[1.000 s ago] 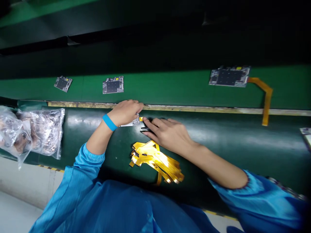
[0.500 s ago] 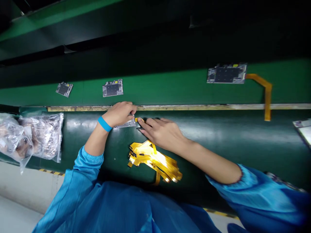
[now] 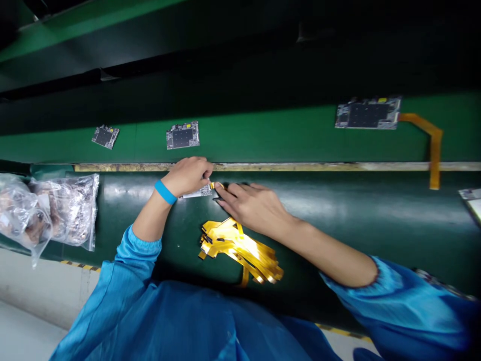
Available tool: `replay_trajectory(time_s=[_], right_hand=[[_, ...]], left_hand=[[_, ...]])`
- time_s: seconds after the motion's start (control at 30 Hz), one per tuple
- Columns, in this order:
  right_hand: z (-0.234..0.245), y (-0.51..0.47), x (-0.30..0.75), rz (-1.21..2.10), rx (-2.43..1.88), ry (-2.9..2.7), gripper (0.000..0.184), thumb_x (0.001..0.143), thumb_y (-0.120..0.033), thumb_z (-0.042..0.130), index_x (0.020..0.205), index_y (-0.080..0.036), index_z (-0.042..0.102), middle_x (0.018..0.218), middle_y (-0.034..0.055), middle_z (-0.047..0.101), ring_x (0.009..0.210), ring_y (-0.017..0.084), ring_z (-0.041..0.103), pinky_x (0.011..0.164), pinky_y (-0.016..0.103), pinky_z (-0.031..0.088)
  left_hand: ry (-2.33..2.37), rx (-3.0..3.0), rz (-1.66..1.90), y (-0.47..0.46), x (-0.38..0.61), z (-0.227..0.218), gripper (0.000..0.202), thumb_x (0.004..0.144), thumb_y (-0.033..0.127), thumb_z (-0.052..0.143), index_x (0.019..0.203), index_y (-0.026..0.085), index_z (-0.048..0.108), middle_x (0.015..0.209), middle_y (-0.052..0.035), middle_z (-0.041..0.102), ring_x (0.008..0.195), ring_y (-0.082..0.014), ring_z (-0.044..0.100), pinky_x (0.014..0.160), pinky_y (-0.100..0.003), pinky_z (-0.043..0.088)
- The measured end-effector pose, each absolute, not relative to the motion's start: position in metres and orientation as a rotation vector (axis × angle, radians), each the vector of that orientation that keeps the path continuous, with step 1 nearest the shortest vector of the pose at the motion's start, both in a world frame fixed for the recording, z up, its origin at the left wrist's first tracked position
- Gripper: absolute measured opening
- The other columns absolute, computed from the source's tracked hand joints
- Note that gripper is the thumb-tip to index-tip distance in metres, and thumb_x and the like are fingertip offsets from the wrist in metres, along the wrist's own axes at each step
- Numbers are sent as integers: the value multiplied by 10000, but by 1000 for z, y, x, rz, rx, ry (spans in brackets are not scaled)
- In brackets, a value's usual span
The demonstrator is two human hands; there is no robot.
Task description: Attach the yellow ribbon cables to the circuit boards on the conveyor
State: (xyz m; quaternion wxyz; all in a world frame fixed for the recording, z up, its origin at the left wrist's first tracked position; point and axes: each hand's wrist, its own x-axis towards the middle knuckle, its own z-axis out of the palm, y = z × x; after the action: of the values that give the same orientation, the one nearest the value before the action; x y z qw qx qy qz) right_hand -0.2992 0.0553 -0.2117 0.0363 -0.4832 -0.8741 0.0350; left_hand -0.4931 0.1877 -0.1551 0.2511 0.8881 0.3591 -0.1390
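Note:
My left hand (image 3: 190,175), with a blue band on the wrist, is closed over a small circuit board (image 3: 196,192) that lies on the dark green bench (image 3: 356,210). My right hand (image 3: 251,205) rests beside it, fingers stretched toward the board's right end, where the tip of a yellow flex strip (image 3: 213,185) shows between the two hands. A heap of several yellow flex strips (image 3: 240,248) lies just below my right hand.
Behind a worn metal edge (image 3: 319,166) runs a green conveyor belt (image 3: 263,135) carrying two small boards (image 3: 183,135) (image 3: 105,136) and a larger board (image 3: 368,114) with an orange flex cable (image 3: 432,145). Clear plastic bags of parts (image 3: 52,210) lie at far left. Another board's corner (image 3: 471,198) shows at the right edge.
My hands have stayed together on the small board, barely shifting. The boards on the belt have drifted slightly to the right in the view since half a second ago.

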Motion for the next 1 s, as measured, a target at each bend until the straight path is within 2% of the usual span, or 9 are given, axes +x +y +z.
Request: replay_trajectory(time_s=[0.2,0.33,0.5,0.63,0.73,0.9,1.0], right_hand=[[-210,55,-299,136,-1513,-2670,491,1155,-329,427,1451,-90,738,963,138,784,814,237,692,712,372,389],[-214,55,-299,184,-1570,-2600,474,1134,-362,469,1429,-136,762,965,131,789,778,228,687,693,358,399],[-220,51,-290,346,-1636,-2303,474,1116,-448,501,1394,-190,785,993,106,803,738,223,714,673,339,483],[-220,49,-282,580,-1667,-2071,415,1095,-487,544,1236,-216,825,1009,97,813,728,217,725,660,337,536],[-218,48,-280,647,-1716,-2014,349,1065,-475,588,1112,-227,829,977,90,808,754,228,735,648,339,521],[-214,54,-286,697,-1812,-2013,233,988,-457,676,923,-253,769,852,51,768,712,228,707,586,328,419],[-210,57,-290,789,-1718,-1955,246,992,-453,672,857,-251,713,815,45,741,681,205,676,604,317,433]], left_hand=[[996,2442,-404,182,-487,-154,141,997,140,638,1040,192,762,1142,-97,756,1034,-254,704,866,-346,501],[1040,2468,-466,176,-480,-150,143,1041,191,650,1107,170,775,1207,-133,763,1171,-305,718,948,-379,540],[1029,2526,-443,175,-479,-148,188,1073,244,650,1211,189,766,1259,-116,766,1241,-305,713,1018,-400,552],[1063,2579,-429,180,-488,-146,276,1050,330,707,1277,177,746,1351,-139,729,1326,-338,663,1081,-449,535],[1094,2573,-508,184,-496,-145,394,989,379,788,1309,156,735,1372,-165,716,1334,-366,647,1096,-482,525],[1063,2536,-576,191,-500,-147,395,942,334,825,1280,158,719,1345,-152,720,1309,-344,652,1066,-433,511],[1023,2526,-538,196,-503,-150,376,914,316,849,1228,177,696,1316,-131,716,1281,-326,655,1029,-403,497]])
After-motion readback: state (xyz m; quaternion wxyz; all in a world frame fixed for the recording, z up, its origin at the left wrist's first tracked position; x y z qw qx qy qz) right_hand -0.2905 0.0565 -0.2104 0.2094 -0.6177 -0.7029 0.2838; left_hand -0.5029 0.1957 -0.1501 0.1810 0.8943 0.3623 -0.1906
